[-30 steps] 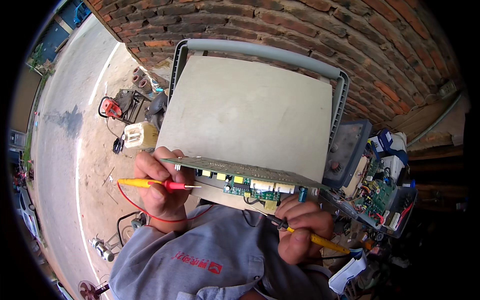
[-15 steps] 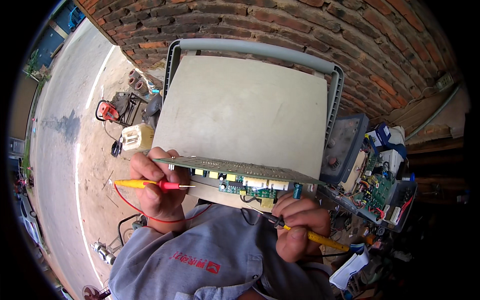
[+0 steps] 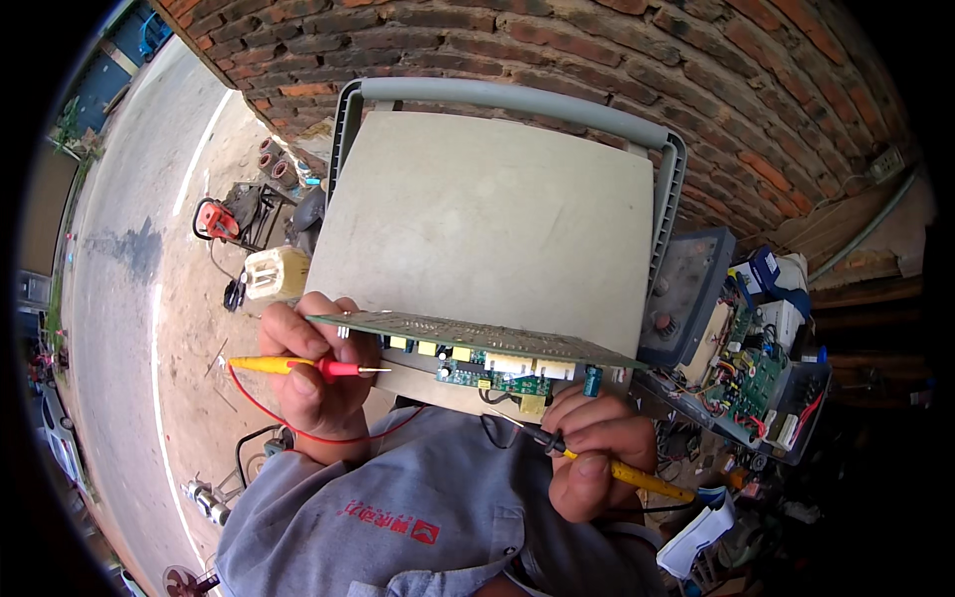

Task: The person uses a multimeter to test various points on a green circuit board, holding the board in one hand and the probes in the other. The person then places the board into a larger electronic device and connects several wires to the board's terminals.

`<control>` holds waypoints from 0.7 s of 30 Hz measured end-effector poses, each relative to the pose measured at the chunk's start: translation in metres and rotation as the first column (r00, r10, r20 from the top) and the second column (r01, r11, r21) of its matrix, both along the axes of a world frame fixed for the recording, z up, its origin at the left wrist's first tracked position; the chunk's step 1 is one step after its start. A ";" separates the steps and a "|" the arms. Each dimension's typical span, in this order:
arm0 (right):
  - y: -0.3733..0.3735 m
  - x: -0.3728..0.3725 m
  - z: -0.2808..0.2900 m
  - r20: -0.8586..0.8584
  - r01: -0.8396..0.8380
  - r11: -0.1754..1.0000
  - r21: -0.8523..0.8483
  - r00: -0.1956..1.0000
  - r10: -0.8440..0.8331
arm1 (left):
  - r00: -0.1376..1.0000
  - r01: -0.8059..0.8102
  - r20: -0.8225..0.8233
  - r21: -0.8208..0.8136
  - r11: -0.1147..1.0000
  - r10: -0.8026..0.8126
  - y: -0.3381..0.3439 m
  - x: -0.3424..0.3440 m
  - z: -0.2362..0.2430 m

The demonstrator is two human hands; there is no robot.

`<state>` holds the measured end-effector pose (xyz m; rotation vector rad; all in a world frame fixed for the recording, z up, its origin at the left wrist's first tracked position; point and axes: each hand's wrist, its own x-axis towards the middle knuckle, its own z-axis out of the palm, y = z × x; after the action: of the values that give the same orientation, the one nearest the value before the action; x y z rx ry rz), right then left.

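A green circuit board (image 3: 477, 336) is held up nearly edge-on in front of my chest, with yellow, white and blue components along its near side. My left hand (image 3: 338, 413) grips the board's left end and, in the same fingers, a yellow-and-red multimeter probe (image 3: 340, 369) whose bare metal tip points right, just below the board. My right hand (image 3: 609, 443) is closed around a yellow-and-black multimeter probe (image 3: 637, 478), its tip pointing up and left beneath the board. The right fingers also reach the board's lower right part; their exact contact is hidden.
A pale flat-topped case (image 3: 487, 209) with a grey handle stands ahead, before a brick wall (image 3: 557, 50). At right an opened housing (image 3: 776, 388) shows electronics and wires. A yellowish jerrycan (image 3: 276, 274) sits on the ground at left, beside a road (image 3: 119, 298).
Both hands, the probes and the board keep practically the same position. Only the view has shifted very slightly.
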<state>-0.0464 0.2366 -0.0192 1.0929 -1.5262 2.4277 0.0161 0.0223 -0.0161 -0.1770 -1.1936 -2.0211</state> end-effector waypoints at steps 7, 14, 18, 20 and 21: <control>-0.001 0.000 -0.001 0.009 0.000 1.000 -0.007 1.000 0.000 | 1.000 0.023 0.000 -0.004 1.000 -0.023 0.000 -0.001 0.001; -0.003 0.002 0.002 0.028 0.034 0.999 -0.015 0.999 -0.034 | 0.998 0.055 -0.004 -0.049 0.997 -0.055 0.001 -0.002 0.006; -0.004 0.003 0.000 0.023 0.055 0.998 -0.021 0.998 -0.055 | 0.998 0.054 -0.008 -0.050 0.997 -0.054 0.001 -0.002 0.004; -0.005 0.005 -0.001 0.044 0.070 0.997 -0.034 0.997 -0.068 | 0.999 0.048 -0.007 -0.051 0.998 -0.048 0.001 -0.003 0.005; -0.006 0.005 -0.001 0.055 0.077 0.996 -0.041 0.996 -0.075 | 0.999 0.045 -0.007 -0.051 0.998 -0.045 0.002 -0.003 0.006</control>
<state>-0.0409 0.2308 -0.0206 0.9519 -1.4945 2.4461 0.0133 0.0240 -0.0104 -0.2386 -1.2472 -2.0278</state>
